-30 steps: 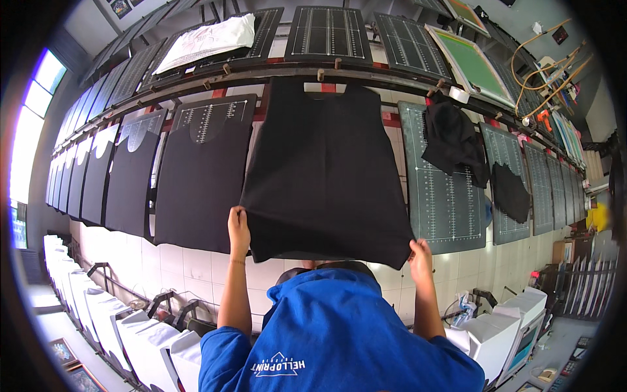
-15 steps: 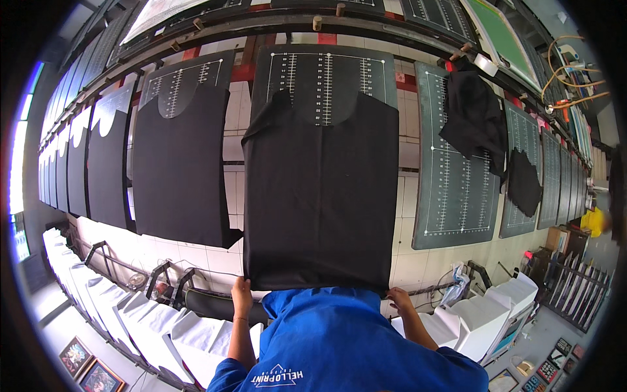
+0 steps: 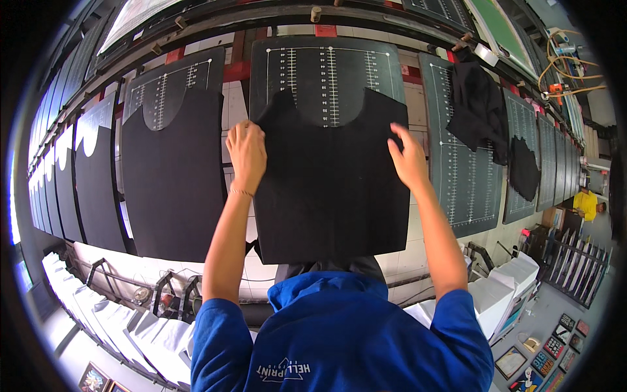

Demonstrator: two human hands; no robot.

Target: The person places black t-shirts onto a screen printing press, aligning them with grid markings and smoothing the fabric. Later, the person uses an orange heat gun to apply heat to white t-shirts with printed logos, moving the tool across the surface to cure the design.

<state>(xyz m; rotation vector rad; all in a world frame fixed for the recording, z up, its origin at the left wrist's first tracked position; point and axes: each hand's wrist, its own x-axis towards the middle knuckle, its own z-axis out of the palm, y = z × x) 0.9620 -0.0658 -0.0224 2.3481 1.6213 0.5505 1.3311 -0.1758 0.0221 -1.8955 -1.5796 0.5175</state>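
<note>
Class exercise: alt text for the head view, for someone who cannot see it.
A person's left hand and right hand are at the sides of a black fabric panel laid on a dark marked board. More black panels lie to the left; crumpled black cloth lies to the right.

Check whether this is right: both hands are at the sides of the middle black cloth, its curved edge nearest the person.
No: in the head view the black cloth has its curved edge at the far end. Left hand and right hand do flank it.
</note>
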